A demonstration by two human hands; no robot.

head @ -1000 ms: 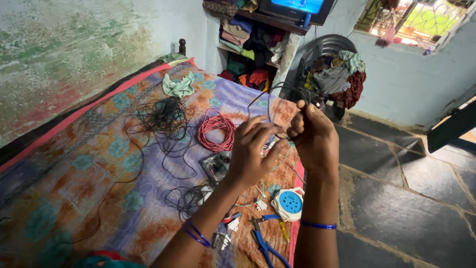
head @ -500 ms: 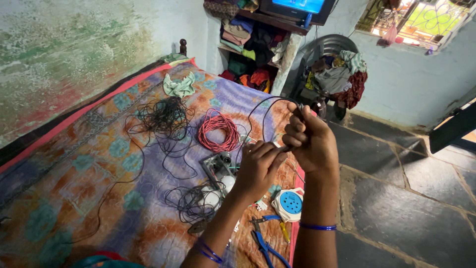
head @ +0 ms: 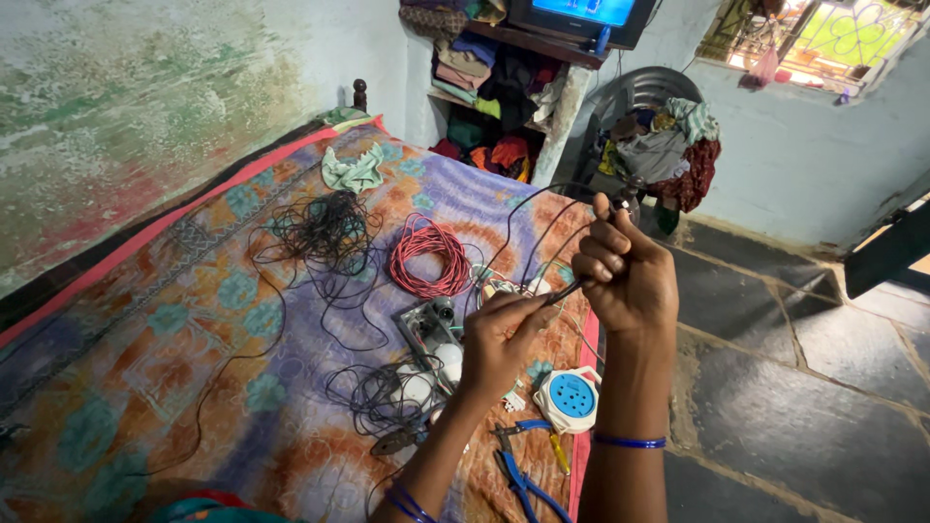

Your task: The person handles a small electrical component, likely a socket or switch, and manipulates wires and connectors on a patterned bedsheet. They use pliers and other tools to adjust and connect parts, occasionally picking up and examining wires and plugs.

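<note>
bare forearms, blue bangles (head: 630, 442) on both wrists

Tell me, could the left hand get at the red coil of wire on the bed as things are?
Probably yes, but not at once. The red coil of wire lies in the open on the bedspread with nothing on top of it. The left hand is pinching a thin black wire with the right hand, so it would have to let go.

Both hands are raised over a patterned bedspread (head: 194, 320): the right hand (head: 628, 276) is closed around a thin black wire (head: 542, 218), and the left hand (head: 499, 334) pinches it just below the right fingers (head: 601, 254). Beyond the fingertips lies a red wire coil (head: 428, 257); beneath the wrists sit a round blue socket (head: 569, 399) and blue-handled pliers (head: 518, 465).
</note>
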